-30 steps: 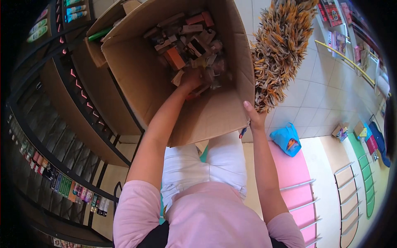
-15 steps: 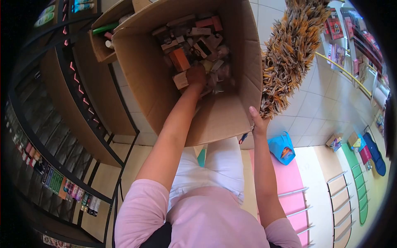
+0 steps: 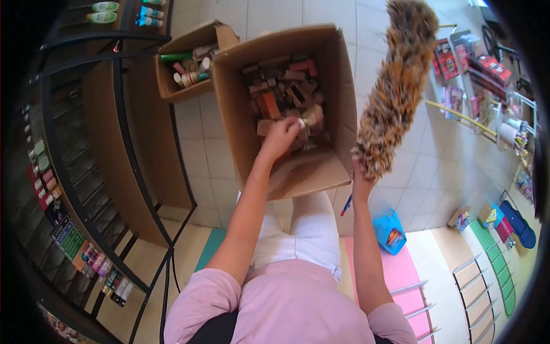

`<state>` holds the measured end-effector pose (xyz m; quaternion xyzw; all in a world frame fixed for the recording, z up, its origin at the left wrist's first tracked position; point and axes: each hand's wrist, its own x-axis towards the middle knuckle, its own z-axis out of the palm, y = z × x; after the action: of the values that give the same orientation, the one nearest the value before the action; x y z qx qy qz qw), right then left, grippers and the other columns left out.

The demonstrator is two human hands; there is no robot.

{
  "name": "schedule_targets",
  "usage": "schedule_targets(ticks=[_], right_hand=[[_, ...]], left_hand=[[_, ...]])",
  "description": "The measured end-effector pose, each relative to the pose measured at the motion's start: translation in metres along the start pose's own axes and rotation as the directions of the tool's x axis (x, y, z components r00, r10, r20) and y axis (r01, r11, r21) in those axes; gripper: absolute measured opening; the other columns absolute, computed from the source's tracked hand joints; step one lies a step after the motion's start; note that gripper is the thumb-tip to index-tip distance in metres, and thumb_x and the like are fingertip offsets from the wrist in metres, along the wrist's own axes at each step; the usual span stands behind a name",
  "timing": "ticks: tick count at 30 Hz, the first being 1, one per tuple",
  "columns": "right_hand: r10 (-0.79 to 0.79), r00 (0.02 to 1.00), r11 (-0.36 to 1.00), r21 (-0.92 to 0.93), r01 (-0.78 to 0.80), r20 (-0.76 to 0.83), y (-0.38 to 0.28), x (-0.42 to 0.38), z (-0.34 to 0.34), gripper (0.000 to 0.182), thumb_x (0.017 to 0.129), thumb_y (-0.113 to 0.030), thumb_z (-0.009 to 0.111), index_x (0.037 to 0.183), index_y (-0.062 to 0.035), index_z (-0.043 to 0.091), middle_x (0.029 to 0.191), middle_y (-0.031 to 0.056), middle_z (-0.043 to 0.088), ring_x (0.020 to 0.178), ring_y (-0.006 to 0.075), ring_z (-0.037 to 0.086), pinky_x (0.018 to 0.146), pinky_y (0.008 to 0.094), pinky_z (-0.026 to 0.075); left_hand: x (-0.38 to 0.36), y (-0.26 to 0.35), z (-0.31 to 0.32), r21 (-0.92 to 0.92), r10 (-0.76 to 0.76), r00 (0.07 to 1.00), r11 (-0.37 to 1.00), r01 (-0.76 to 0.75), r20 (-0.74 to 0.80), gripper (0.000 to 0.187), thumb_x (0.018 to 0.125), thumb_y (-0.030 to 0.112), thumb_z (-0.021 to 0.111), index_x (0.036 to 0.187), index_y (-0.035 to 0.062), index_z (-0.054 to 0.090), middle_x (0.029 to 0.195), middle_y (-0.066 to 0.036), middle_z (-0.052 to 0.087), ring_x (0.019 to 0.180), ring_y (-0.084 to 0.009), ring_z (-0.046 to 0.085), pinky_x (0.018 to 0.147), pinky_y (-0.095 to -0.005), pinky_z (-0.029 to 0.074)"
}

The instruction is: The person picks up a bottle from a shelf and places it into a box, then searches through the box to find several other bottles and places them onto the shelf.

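Note:
My left hand (image 3: pixel 281 139) is inside a large open cardboard box (image 3: pixel 309 180), its fingers closed on a small bottle (image 3: pixel 312 116) with a white cap and a pale yellowish body. Beneath it in the box lie many small cartons and packs, among them an orange carton (image 3: pixel 267 105). By the box's right edge, my right hand (image 3: pixel 362 186) is closed around the base of a brown feather duster (image 3: pixel 398 92), partly hidden by the feathers. A thin blue and red stick end (image 3: pixel 346 205) pokes out below that hand.
A smaller cardboard box (image 3: pixel 189 90) with bottles and tubes stands beside the large one. Black-framed shelves (image 3: pixel 134 166) with products line the left. A blue bag (image 3: pixel 391 232) sits on the right, near wire racks (image 3: pixel 472 286) and a cart (image 3: pixel 498 97) of goods.
My left hand has risen from the pile with the small bottle. My right thumb has left the box's edge, and the box now appears smaller and farther away.

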<state>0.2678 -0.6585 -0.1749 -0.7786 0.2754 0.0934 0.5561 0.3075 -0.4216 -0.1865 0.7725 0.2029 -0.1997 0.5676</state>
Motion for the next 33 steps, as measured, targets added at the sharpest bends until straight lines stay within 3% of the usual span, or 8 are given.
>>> schedule_targets(ticks=[2,7,15,23,26,27,30,33], right_hand=[[-0.003,0.998,0.986,0.169,0.015,-0.070,-0.012,-0.024,-0.010,0.048,0.062,-0.016,0.070,0.100,0.0025,0.047,0.096,0.0076,0.052,0.088,0.0165,0.049,0.078,0.0279,0.038],[-0.011,0.980,1.000,-0.008,0.013,0.197,-0.108,-0.074,-0.032,0.039,0.062,-0.014,0.069,0.093,-0.0005,0.050,0.081,0.0047,0.055,0.071,0.0124,0.051,0.060,0.0241,0.043],[-0.288,0.923,0.957,0.106,0.270,0.253,-0.196,-0.146,0.005,0.021,0.064,-0.009,0.068,0.080,-0.0038,0.056,0.074,-0.0002,0.056,0.065,0.0074,0.050,0.056,0.0200,0.041],[-0.609,0.731,0.791,0.311,0.527,0.309,-0.245,-0.196,0.088,0.034,0.067,-0.011,0.065,0.095,-0.0023,0.050,0.089,0.0026,0.053,0.077,0.0104,0.049,0.064,0.0217,0.040],[-0.461,0.812,0.886,0.244,0.395,0.358,-0.270,-0.207,0.088,0.031,0.068,-0.006,0.062,0.096,0.0000,0.050,0.092,0.0059,0.054,0.085,0.0124,0.050,0.074,0.0248,0.040],[-0.495,0.774,0.868,0.265,0.420,0.395,-0.271,-0.200,0.084,0.025,0.073,-0.009,0.057,0.096,0.0000,0.050,0.091,0.0057,0.054,0.083,0.0126,0.050,0.073,0.0249,0.040],[-0.368,0.822,0.904,0.372,0.209,0.433,-0.285,-0.207,0.062,0.019,0.079,-0.016,0.050,0.093,-0.0019,0.052,0.088,0.0040,0.053,0.080,0.0127,0.049,0.070,0.0270,0.041],[-0.432,0.685,0.896,0.189,0.403,0.586,-0.270,-0.199,0.042,0.041,0.073,-0.026,0.059,0.104,-0.0018,0.047,0.102,0.0071,0.049,0.091,0.0156,0.047,0.076,0.0274,0.041]], left_hand=[[-0.019,0.026,-0.012,-0.053,0.085,0.977,0.996,-0.076,0.198,0.027,0.077,0.021,0.047,0.093,-0.0004,0.054,0.077,-0.016,0.057,0.070,-0.0226,0.055,0.064,-0.0293,0.041],[-0.082,0.092,-0.033,-0.212,0.268,0.817,0.960,-0.182,0.510,0.025,0.079,0.021,0.050,0.091,0.0000,0.057,0.063,-0.002,0.053,0.060,-0.0073,0.046,0.056,-0.0214,0.039],[-0.140,0.114,-0.077,-0.762,0.208,0.945,0.644,0.062,0.252,0.028,0.079,0.028,0.052,0.071,0.0011,0.059,0.061,-0.001,0.053,0.050,-0.0036,0.046,0.043,-0.0167,0.033],[-0.175,0.152,-0.109,-0.954,0.095,0.959,0.115,-0.277,-0.267,0.035,0.081,0.041,0.042,0.094,0.0090,0.045,0.073,-0.002,0.051,0.059,-0.0097,0.045,0.057,-0.0222,0.038],[-0.173,0.136,-0.145,-0.949,0.362,0.879,-0.068,-0.307,-0.310,0.037,0.082,0.044,0.038,0.090,0.0089,0.045,0.076,-0.005,0.048,0.068,-0.0128,0.048,0.064,-0.0264,0.040],[-0.165,0.126,-0.161,-0.960,0.628,0.729,-0.227,-0.162,-0.272,0.036,0.083,0.043,0.035,0.089,0.0092,0.044,0.078,-0.008,0.046,0.074,-0.0169,0.048,0.068,-0.0307,0.041],[-0.188,0.140,-0.199,-0.936,0.539,0.769,-0.262,-0.236,-0.345,0.033,0.084,0.040,0.032,0.090,0.0102,0.044,0.079,-0.009,0.046,0.074,-0.0195,0.048,0.068,-0.0318,0.041],[-0.204,0.152,-0.226,-0.871,0.392,0.822,-0.433,-0.231,-0.413,0.029,0.085,0.033,0.033,0.099,0.0095,0.044,0.094,-0.011,0.048,0.082,-0.0235,0.050,0.072,-0.0346,0.043]])
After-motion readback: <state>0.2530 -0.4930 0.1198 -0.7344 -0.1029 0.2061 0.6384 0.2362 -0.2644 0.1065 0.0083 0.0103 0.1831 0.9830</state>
